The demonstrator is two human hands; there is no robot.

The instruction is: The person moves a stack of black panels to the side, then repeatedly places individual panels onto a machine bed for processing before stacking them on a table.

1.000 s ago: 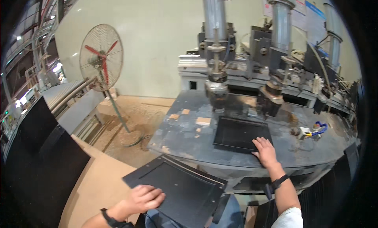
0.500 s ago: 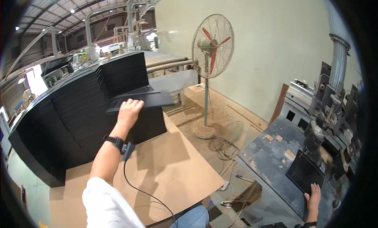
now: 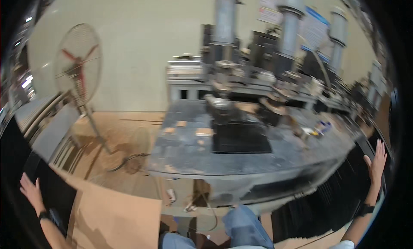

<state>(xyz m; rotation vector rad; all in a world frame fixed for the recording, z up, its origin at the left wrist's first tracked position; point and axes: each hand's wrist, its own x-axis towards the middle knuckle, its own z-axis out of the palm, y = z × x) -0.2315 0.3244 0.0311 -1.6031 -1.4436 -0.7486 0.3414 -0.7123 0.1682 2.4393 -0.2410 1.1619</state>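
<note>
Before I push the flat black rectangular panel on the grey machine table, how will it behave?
The panel is probably stiff: it lies flat, its front edge straight. That low, wide shape seems unlikely to roll or tip.

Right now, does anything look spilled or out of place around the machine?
Yes: loose pale offcuts lie on the grey machine table, left of the black panel, and what looks like sawdust litters the floor by the pedestal fan. Both look like uncleared debris; blur would hide fine damage.
</note>
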